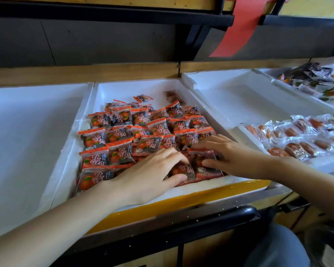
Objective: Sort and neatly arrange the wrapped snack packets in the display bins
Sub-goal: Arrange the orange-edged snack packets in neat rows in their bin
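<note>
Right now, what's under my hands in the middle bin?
Orange-and-black snack packets lie under the left hand and right hand, at the white bin's front. What is beneath the palms, and the bin floor there, is hidden.

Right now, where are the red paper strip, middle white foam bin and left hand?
red paper strip [241,27]: head view, middle.
middle white foam bin [137,87]: head view, back wall.
left hand [148,174]: head view, its back.

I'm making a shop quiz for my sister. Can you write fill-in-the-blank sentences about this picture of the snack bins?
1. Counting the left hand and the right hand, ____ hands touch the red-edged packets.
2. The foam bin holding them is coloured ____.
3. The strip hanging above is ____.
4. The clear-wrapped orange snacks lie to this bin's ____.
Missing words: two, white, red, right.
</note>
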The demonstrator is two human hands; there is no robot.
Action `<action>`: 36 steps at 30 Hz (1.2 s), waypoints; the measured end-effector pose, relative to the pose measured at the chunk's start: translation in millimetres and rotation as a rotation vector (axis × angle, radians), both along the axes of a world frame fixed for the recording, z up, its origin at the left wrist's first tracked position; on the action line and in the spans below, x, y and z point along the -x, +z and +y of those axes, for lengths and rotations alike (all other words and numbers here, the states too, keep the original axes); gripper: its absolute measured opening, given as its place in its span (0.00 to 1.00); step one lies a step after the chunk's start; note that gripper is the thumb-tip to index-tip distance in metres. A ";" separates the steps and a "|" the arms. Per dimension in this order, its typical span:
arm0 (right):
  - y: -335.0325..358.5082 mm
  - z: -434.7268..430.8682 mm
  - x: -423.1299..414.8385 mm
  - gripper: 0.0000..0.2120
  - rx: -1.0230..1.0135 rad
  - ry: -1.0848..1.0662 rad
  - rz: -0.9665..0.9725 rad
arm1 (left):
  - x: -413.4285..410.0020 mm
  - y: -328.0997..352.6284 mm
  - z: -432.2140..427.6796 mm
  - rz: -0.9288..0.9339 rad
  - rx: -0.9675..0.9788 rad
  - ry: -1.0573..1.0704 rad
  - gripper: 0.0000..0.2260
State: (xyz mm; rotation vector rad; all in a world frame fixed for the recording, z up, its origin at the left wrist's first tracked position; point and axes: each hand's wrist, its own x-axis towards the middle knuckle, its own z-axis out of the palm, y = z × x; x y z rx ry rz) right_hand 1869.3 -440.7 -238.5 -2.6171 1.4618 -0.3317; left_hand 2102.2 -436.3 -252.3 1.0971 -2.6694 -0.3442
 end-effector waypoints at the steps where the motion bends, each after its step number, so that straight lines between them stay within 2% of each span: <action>1: -0.4 0.8 -1.0 0.25 -0.006 0.022 0.001 | -1.4 2.2 0.1 0.026 0.003 0.001 0.14; 5: -1.8 4.6 -4.2 0.26 -0.061 0.071 0.004 | -13.4 17.6 -15.0 0.170 0.070 0.094 0.12; 11: -0.1 5.3 -3.0 0.23 -0.076 0.081 -0.045 | -37.3 19.6 -44.5 -0.137 -0.060 0.264 0.22; 20: 9.1 1.5 -6.1 0.21 -0.069 0.067 0.016 | -32.3 16.9 -37.3 -0.242 0.171 0.303 0.22; 24: 30.1 -17.0 -15.3 0.22 0.062 0.038 -0.002 | -34.0 22.6 -41.5 -0.276 0.222 0.272 0.22; 29: 54.2 -77.4 -37.4 0.16 0.276 -0.006 -0.168 | -43.4 46.6 -76.9 -0.218 0.323 0.282 0.21; 36: 54.2 -207.0 -75.4 0.17 0.202 -0.086 -0.195 | -74.4 79.6 -179.3 -0.024 0.157 0.414 0.16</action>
